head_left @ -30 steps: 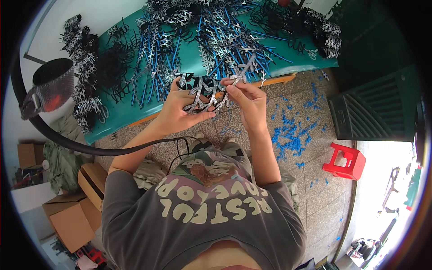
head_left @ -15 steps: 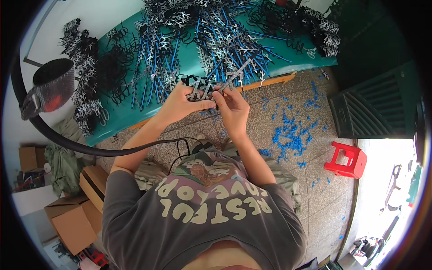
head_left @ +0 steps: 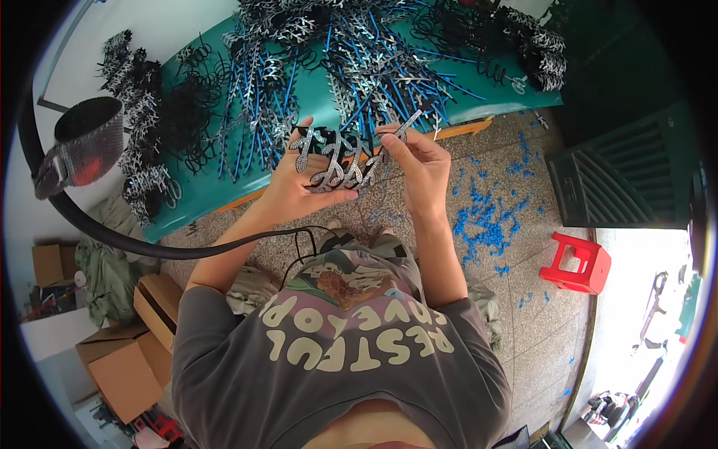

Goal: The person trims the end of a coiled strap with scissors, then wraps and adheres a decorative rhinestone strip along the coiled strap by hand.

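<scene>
A coiled strip (head_left: 338, 166), black on one side and glittery silver on the other, with leaf-shaped branches, is held in front of me at the table's near edge. My left hand (head_left: 286, 187) is closed around the coil's left side, thumb below and fingers partly hidden behind it. With thumb and fingers, my right hand (head_left: 426, 173) pinches the strip near its straight end, which sticks out up and to the right. Beyond both hands, many similar branch strips (head_left: 374, 63) with blue lengths among them lie heaped on the green-covered table (head_left: 202, 198).
Coiled bundles of strips (head_left: 142, 105) stack at the table's left, with more bundles (head_left: 542, 56) at its right. Blue scraps (head_left: 486, 228) litter the floor near a red stool (head_left: 580, 263). A black hose with a mesh-covered nozzle (head_left: 86, 146) arches at left, above cardboard boxes (head_left: 123, 374).
My right hand has moved right, away from my left, with the strip's end. The coil between my hands shows wider and more spread out. My left hand has shifted slightly left.
</scene>
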### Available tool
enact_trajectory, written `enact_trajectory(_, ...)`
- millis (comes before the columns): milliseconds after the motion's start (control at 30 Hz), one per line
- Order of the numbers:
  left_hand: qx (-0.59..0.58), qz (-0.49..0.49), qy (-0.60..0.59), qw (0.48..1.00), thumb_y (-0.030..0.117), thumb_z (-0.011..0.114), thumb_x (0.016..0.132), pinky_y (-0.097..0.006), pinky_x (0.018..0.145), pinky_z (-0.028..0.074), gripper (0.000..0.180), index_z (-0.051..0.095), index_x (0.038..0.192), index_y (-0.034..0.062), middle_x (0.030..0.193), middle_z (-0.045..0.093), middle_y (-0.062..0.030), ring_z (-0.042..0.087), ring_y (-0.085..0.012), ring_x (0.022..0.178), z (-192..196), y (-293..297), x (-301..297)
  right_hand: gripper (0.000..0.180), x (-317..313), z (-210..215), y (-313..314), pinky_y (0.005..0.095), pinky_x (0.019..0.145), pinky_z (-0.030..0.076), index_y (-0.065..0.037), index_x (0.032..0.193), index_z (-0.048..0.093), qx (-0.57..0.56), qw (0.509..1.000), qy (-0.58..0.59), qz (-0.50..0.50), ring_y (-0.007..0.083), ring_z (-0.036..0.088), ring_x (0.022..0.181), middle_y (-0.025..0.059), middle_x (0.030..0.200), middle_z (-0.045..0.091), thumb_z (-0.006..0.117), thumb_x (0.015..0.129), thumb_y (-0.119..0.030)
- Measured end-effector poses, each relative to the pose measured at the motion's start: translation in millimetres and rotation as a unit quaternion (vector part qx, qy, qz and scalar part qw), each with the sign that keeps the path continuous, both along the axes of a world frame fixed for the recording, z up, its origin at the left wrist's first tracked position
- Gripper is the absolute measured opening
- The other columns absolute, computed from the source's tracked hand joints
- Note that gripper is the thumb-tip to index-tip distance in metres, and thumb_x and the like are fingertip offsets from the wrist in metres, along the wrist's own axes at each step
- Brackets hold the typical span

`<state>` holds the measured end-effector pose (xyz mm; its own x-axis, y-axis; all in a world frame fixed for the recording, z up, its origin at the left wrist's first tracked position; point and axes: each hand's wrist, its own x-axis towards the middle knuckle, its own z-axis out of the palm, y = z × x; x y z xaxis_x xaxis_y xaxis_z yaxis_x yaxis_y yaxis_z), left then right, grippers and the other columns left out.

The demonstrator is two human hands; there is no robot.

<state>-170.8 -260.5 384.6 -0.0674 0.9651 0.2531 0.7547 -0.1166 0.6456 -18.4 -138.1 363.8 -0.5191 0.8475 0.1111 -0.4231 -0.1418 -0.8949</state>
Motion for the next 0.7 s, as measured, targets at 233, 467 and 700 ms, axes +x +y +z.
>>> enact_trajectory(233, 0.084, -0.047, 0.073, 0.993, 0.029, 0.077, 0.065, -0.046, 0.105, 0.018, 0.025, 0.069, 0.08, 0.0121, 0.079, 0.067, 0.0013, 0.058, -0.0173, 0.096, 20, 4, 8, 0.015, -9, -7, -9, 0.0218, 0.068, 0.047, 0.003, 0.093, 0.064, -0.045, 0.999, 0.011, 0.018, 0.0081, 0.057, 0.078, 0.0056, 0.088, 0.064, 0.065, 0.079, -0.001)
enact_trajectory(467, 0.056, -0.001, -0.019, 0.998, 0.028, 0.077, 0.065, -0.046, 0.104, 0.019, 0.023, 0.068, 0.078, 0.0115, 0.08, 0.067, 0.0005, 0.06, -0.0171, 0.085, 8, -3, 7, 0.011, -13, -16, -13, 0.0207, 0.069, 0.045, 0.004, 0.089, 0.064, -0.132, 0.991, 0.018, 0.023, 0.0077, 0.056, 0.076, 0.0054, 0.084, 0.064, 0.064, 0.08, -0.002)
enact_trajectory(700, 0.01, 0.048, -0.077, 0.996, 0.019, 0.077, 0.065, -0.043, 0.105, 0.016, 0.018, 0.068, 0.072, 0.0063, 0.074, 0.065, -0.0026, 0.06, -0.0166, 0.077, 6, -3, 1, 0.006, 0, 6, -17, 0.025, 0.072, 0.043, 0.005, 0.076, 0.059, 0.156, 0.977, 0.087, -0.113, 0.0136, 0.055, 0.082, 0.009, 0.089, 0.058, 0.064, 0.074, 0.008)
